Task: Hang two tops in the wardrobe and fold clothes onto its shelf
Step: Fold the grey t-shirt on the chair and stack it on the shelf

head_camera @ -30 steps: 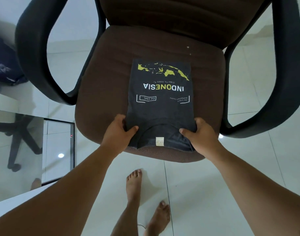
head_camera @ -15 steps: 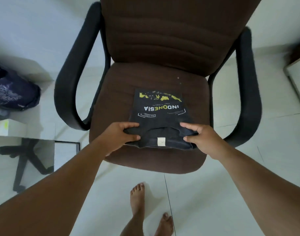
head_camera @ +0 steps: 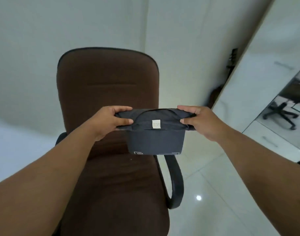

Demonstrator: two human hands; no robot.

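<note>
Both hands carry the folded shirt in the air in front of the chair: the left hand pinches its left end, thumb on the near face and fingers curled over the top, and the right hand clamps the right end the same way. The shirt's long axis runs level from hand to hand, collar edge and white tag toward the person, the rest of the fold hanging down below the grip, clear of the seat. It touches nothing but the two hands, which sit at about the same height and reach, so neither is plainly nearer the next place. The wardrobe stands to the right, its mirrored door at the picture's right edge; no shelf shows. Judged from this, the carry should swing rightward, and the right hand would lead, with the hanging half likely to loosen if the grip tilts.
</note>
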